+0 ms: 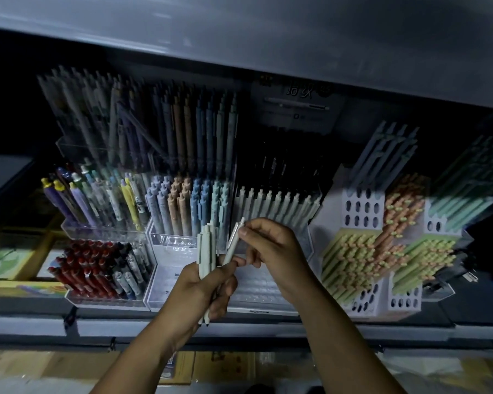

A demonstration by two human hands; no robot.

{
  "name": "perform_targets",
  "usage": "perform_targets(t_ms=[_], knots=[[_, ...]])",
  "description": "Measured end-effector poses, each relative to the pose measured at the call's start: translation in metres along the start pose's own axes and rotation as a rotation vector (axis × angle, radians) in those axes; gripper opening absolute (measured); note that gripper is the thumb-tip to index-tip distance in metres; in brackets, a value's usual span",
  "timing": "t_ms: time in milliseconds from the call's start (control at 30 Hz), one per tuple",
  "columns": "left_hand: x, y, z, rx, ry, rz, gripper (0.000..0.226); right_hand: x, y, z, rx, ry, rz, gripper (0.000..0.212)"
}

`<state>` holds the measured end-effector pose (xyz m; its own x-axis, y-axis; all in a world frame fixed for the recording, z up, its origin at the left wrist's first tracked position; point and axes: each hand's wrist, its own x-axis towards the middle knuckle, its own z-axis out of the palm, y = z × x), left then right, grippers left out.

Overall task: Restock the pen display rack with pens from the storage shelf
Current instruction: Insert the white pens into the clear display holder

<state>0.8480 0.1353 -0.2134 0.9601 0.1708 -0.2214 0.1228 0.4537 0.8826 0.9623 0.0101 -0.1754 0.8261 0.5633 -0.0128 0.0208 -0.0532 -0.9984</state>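
So, both hands are up in front of the pen display rack (168, 241), the clear acrylic tiered one sitting under a grey shelf (239, 38). The left hand (202, 294) has its fingers wrapped round a bundle of pale pens (207, 251), clicker ends pointing up and the tips sticking out below the palm. The right hand (273, 251) is pinching the top end of a single white pen (231, 245) between thumb and fingertips. That pen is tilted, and its lower end sits right at the left hand's thumb, touching or nearly, can't quite tell. All of this is hovering over the rack's middle section, just in front of a row of white pens (279, 206) standing in the tier behind. Left of that row there are pastel blue and tan pens (182, 203), and lower down on the left a batch of red pens (83, 268). Off to the right, green and orange pens (365, 257) are stuck in white blocks with holes (360, 211). Back rows are dark and blurry
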Motion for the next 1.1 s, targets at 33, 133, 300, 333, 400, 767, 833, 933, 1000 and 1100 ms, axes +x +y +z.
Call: perform_targets(t_ms=[33, 133, 300, 333, 400, 767, 833, 933, 1000, 1100], knots=[[-0.001, 0.000, 0.000, -0.003, 0.005, -0.003, 0.032, 0.001, 0.001, 0.000, 0.017, 0.022, 0.003, 0.011], [-0.002, -0.001, -0.001, -0.023, 0.043, 0.009, 0.037, 0.005, 0.001, -0.002, 0.070, 0.057, 0.013, 0.011], [-0.001, -0.004, -0.001, -0.010, 0.099, 0.035, 0.025, 0.005, 0.002, 0.001, 0.120, 0.043, 0.006, 0.016], [-0.001, -0.004, 0.000, -0.003, 0.101, 0.042, 0.023, 0.004, 0.002, 0.002, 0.109, 0.041, -0.009, 0.017], [-0.001, -0.004, 0.002, 0.015, 0.089, 0.061, 0.021, 0.004, 0.002, 0.004, 0.060, 0.036, -0.039, 0.013], [0.000, -0.003, 0.002, 0.021, 0.119, 0.056, 0.033, 0.016, -0.004, -0.009, 0.148, 0.255, -0.199, 0.017], [0.000, -0.004, 0.000, 0.005, 0.127, 0.049, 0.036, 0.023, -0.005, -0.013, 0.094, 0.343, -0.256, 0.018], [0.000, -0.006, -0.001, 0.004, 0.152, 0.031, 0.031, 0.034, -0.001, -0.018, -0.073, 0.459, -0.316, 0.021], [0.000, -0.006, -0.001, 0.015, 0.164, 0.032, 0.026, 0.040, 0.003, -0.017, -0.160, 0.491, -0.355, 0.024], [-0.002, -0.004, -0.001, -0.006, 0.164, 0.017, 0.026, 0.048, 0.010, -0.012, -0.233, 0.480, -0.382, 0.016]])
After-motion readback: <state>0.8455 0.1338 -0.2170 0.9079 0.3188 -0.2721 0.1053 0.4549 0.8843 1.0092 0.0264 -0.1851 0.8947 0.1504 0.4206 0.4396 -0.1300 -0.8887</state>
